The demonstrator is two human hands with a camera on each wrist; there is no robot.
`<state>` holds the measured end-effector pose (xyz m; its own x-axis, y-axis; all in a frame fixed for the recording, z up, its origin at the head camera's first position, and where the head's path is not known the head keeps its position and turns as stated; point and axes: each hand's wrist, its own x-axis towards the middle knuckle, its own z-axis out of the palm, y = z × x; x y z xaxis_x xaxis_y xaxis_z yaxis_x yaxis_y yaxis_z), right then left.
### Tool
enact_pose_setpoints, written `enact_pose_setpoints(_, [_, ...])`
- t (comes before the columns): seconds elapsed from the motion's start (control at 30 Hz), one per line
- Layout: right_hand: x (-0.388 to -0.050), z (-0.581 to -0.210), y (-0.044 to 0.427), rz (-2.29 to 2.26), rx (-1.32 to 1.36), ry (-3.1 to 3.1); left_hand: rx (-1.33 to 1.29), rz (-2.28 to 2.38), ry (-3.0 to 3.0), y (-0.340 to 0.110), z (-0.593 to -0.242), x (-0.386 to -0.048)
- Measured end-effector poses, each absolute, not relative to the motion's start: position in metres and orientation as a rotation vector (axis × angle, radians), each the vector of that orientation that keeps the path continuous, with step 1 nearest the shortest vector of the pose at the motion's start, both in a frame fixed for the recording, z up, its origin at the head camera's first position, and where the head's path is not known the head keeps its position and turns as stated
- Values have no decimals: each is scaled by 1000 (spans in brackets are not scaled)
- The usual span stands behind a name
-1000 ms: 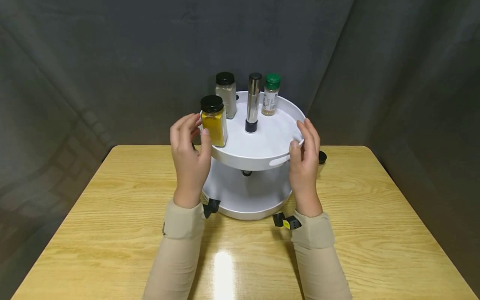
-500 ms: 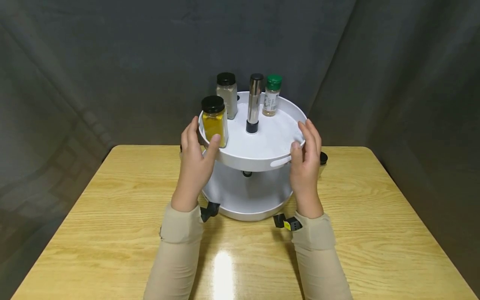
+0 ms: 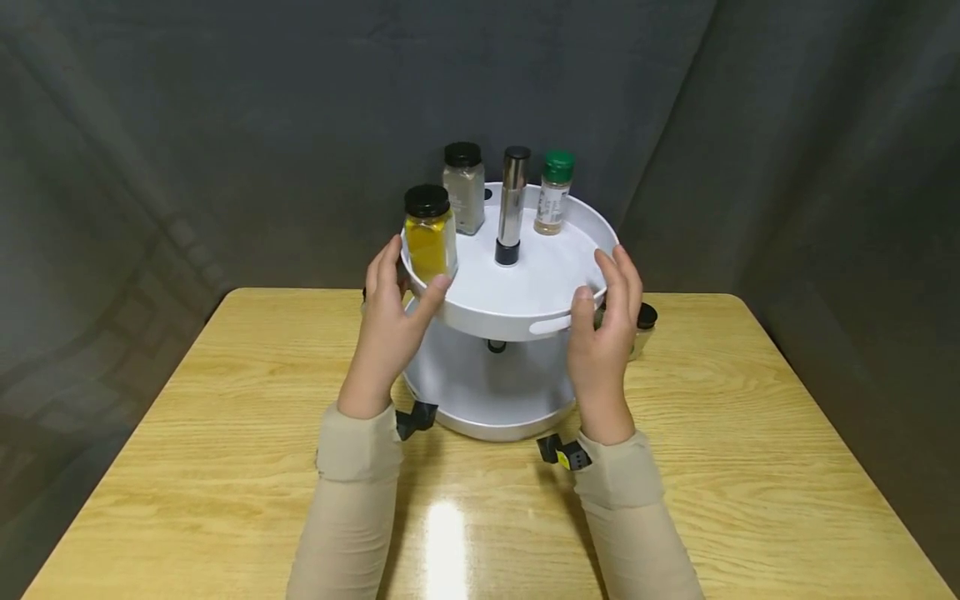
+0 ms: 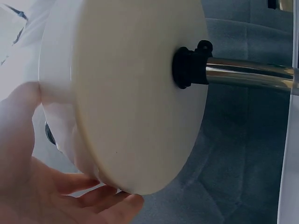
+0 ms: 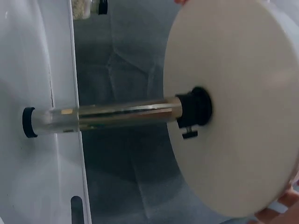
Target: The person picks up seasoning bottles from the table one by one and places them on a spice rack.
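A white two-tier turntable stands on the table. Its round upper tray (image 3: 517,292) has a raised rim, and a metal post (image 3: 513,200) rises through the middle. My left hand (image 3: 390,333) touches the left front of the rim, thumb in front and fingers along the side; the left wrist view shows the fingers spread on the tray's outer edge. My right hand (image 3: 606,342) touches the right rim with thumb and fingertips. On the upper tray stand a black-lidded jar of yellow powder (image 3: 429,242), a black-lidded jar of greyish contents (image 3: 465,192) and a green-capped spice bottle (image 3: 553,196).
Below sits the white lower tray (image 3: 495,429), joined to the upper one by the metal post (image 5: 131,115). A black-lidded jar (image 3: 643,329) stands on the wooden table (image 3: 750,467), behind my right hand. Dark grey curtains (image 3: 300,150) hang behind and at the sides.
My left hand has moved from beside the yellow jar onto the rim. The upper tray has turned slightly: the rear containers shifted right, the front handle slot left. My right hand moved slightly left.
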<state>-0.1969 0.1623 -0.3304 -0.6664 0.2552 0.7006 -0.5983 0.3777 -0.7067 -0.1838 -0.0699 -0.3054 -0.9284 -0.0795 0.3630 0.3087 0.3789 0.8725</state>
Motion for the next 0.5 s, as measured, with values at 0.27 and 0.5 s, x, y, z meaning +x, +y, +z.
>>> enact_pose_setpoints(0.27, [-184,-327,145,1298,234,-1884,-178,-1525,-2222,-70,-306,-185])
enact_pose_setpoints(0.5, [-173,-325,132,1153,200,-1932,-207,-1534,-2269,-69,-304,-184])
